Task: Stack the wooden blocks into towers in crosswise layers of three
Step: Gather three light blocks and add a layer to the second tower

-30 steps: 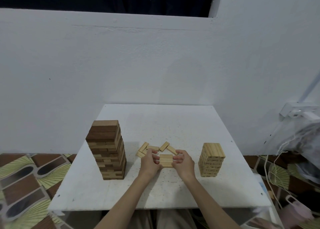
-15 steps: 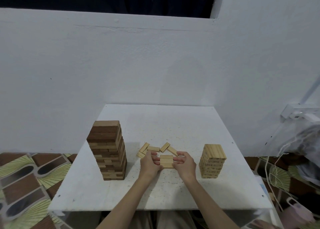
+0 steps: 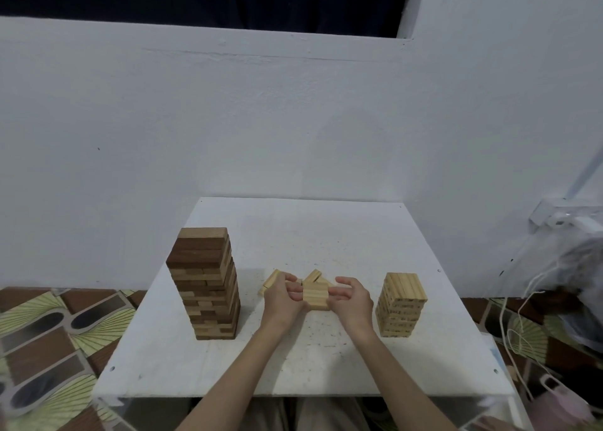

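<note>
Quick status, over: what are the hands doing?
Left hand and right hand flank small block stack, fingers touching. Loose blocks behind. Nothing blocking.

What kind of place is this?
Probably a room at home: a low white table against a plain wall, patterned floor tiles, and cables from a wall socket.

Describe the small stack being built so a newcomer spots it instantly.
On the white square table, look midway between the tall dark-and-light wooden tower and the shorter pale wooden tower. The low pale block stack sits between both hands, the lowest stack there.
</note>
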The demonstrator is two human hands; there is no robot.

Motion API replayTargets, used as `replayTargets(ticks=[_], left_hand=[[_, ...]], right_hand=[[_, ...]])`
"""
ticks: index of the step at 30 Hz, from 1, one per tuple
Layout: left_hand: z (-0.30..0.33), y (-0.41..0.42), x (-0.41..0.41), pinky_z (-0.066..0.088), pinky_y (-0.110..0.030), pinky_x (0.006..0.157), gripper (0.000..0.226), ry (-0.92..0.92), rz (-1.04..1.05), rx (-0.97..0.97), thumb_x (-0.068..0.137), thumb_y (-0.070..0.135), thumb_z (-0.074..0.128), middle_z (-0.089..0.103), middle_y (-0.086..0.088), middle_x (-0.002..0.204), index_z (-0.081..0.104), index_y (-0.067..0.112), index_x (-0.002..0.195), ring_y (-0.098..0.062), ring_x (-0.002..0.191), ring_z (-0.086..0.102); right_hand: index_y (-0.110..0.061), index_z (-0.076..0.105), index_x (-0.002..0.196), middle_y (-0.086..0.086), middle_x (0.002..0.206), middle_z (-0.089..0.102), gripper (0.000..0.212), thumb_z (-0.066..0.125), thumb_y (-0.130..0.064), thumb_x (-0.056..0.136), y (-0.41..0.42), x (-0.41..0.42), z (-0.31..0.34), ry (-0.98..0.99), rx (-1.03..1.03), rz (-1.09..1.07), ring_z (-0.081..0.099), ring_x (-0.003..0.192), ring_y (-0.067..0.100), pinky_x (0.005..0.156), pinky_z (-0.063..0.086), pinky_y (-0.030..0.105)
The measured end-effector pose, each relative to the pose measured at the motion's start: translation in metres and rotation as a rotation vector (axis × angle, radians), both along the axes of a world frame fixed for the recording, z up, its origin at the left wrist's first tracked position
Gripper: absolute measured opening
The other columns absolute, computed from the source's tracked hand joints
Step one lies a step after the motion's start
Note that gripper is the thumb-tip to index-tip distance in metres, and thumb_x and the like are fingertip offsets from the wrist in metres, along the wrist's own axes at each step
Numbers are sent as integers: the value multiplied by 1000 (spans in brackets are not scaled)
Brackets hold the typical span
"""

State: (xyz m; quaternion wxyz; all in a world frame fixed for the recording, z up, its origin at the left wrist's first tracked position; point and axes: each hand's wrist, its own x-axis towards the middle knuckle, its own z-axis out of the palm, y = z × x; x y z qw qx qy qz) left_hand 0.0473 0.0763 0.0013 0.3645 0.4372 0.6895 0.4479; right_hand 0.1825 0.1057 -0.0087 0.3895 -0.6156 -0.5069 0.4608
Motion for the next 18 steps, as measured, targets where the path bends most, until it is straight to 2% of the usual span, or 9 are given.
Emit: replayTargets(ticks=[3,8,9,11,13,18], left_hand=[[9,1,-2,47,-8,52,41,-9,-10,11,73,-7,72,60,-4,82,48,6,103,-6,67,57],[30,6,-4,51,-14,57,49,-26,6,44,70,-6,76,65,-7,91,49,7,109,-11,74,63],[34,7,-4,52,-16,58,50,-36,12,55,69,-7,76,64,-7,91,50,7,108,-12,75,63],[44,10,-3,55,-21,62,51,-52,19,83,68,-8,76,64,-9,92,50,5,109,-16,78,64],[54,11,-2,53,-17,58,50,-58,25,117,70,-8,75,64,-11,94,50,5,110,-18,79,64],[80,12,11,48,-8,54,48,-53,-15,193,71,-5,76,64,-4,90,49,8,109,-7,72,62]], right_hand=[[-17,58,108,3,92,69,40,62,10,78,0,0,8,33,21,-7,66,84,14,74,56,26],[-17,61,108,5,93,70,38,60,8,79,4,-3,31,41,80,-30,67,86,18,77,57,30],[-16,61,108,5,93,70,38,60,8,79,6,-3,38,39,93,-34,67,86,18,74,56,28],[-15,60,108,4,90,69,39,61,10,78,8,-2,53,33,121,-28,67,85,17,65,52,15],[-15,59,108,3,89,68,39,63,9,78,10,1,68,27,149,-16,66,82,15,60,47,9],[-16,61,109,2,92,71,39,68,5,77,11,19,98,23,190,-16,67,83,14,69,48,14]])
